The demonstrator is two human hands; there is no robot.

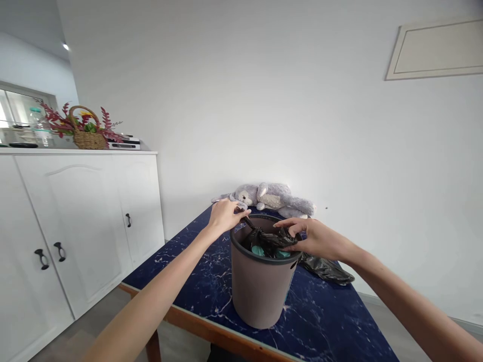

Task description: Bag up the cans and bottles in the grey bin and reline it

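A taupe trash bin (260,296) with a dark rim stands upright on the table. Inside its mouth lies a black garbage bag (269,244), gathered and twisted, with bits of teal showing beside it. My left hand (226,215) is at the bin's left rear rim, its fingers pinching a twisted end of the bag. Over the right side of the rim, my right hand (304,236) has its thumb and fingers closed around a bunched part of the same bag. The lower part of the bag is hidden by the bin's wall.
The blue marbled table (320,322) has a wooden edge. Another black plastic bag (328,269) lies flat behind the bin's right side. A grey plush rabbit (275,196) rests against the wall. At left, a white cabinet (86,211) carries a flower basket (88,138).
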